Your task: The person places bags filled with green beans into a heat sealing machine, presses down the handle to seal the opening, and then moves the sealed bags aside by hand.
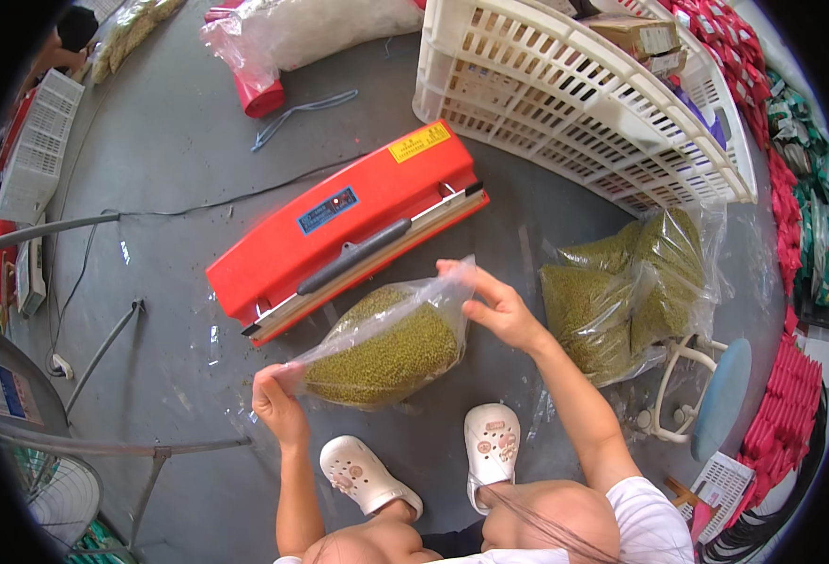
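Note:
Between my two hands, a clear plastic bag (393, 352) filled with mung-bean-like green seeds is stretched by its top edge. My left hand (278, 403) pinches the near left corner of that edge. At the far right corner, my right hand (495, 307) grips the film between thumb and fingers. Just beyond the bag lies a red hand-operated impulse heat sealer (358, 211) with a dark grey handle (354, 256) and a metal-edged sealing bar. The bag's top edge is apart from the bar. A small red light glows on the sealer's blue panel (326, 210).
Several filled bags (591, 310) of the same seeds rest at right, beside a white slatted plastic crate (569, 106). A small blue-topped stool (723, 398) stands near them. A black cable (231, 202) runs left from the sealer. Metal legs (125, 445) reach in from the left.

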A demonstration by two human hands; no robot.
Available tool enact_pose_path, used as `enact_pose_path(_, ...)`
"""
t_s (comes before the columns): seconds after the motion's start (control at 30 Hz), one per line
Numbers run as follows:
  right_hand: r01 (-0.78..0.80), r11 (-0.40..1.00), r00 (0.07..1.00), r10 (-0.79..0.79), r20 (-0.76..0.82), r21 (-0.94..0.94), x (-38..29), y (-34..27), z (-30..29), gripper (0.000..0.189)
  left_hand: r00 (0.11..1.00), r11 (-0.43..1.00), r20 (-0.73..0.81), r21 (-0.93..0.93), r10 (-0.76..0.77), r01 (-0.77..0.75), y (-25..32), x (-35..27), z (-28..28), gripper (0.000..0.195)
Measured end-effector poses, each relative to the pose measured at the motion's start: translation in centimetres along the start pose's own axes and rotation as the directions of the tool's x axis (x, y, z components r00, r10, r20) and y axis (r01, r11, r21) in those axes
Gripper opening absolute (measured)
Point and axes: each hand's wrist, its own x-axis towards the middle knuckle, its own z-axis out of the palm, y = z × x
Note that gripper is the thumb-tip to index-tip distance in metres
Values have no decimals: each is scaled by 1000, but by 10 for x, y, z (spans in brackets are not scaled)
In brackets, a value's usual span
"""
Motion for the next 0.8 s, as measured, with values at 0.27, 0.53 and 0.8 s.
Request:
enact_pose_path(0.27, -97, 990, 955, 121, -272, 97, 7, 24, 14, 15, 978, 949, 198, 293, 58, -115, 15, 5, 9, 37)
enact_pose_path(0.53, 163, 918, 917, -5, -400, 362, -26, 14, 19, 12, 974, 967, 219, 228, 59, -110, 24, -11, 8, 33)
enact_pose_path(0.8, -93, 969, 941, 161, -298, 230, 41, 52, 16, 13, 982, 941, -43, 282, -185, 189, -13, 36, 17, 31)
